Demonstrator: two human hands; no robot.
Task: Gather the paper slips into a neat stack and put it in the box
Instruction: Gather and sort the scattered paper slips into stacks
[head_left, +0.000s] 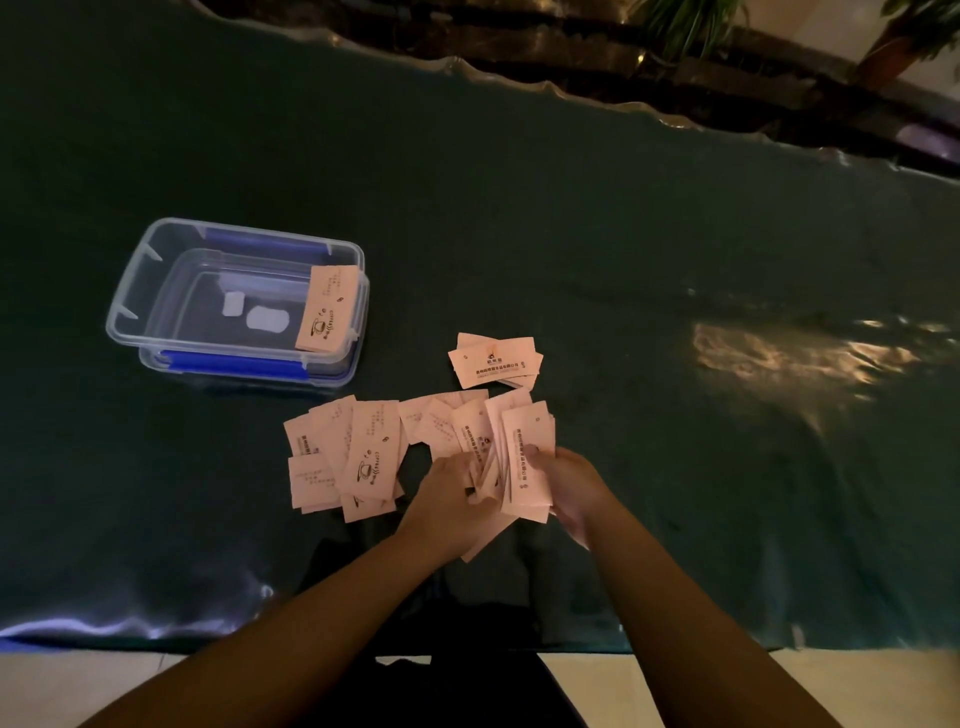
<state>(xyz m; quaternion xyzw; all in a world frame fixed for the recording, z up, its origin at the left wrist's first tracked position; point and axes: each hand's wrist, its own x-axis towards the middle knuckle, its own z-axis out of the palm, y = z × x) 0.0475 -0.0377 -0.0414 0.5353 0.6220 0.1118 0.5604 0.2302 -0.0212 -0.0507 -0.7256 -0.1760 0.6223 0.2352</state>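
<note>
Several pale pink paper slips lie fanned and overlapping on the dark green table near the front edge. A smaller bunch of slips sits just behind them. My left hand and my right hand both grip a loose, uneven bundle of slips between them, held just above the table. The clear plastic box stands at the left on its blue-clipped lid, and one stack of slips leans against its right inner wall.
The green cloth spreads wide to the right and back. Its far edge borders a dark ledge with plants. The near table edge runs just in front of my forearms, with pale floor below.
</note>
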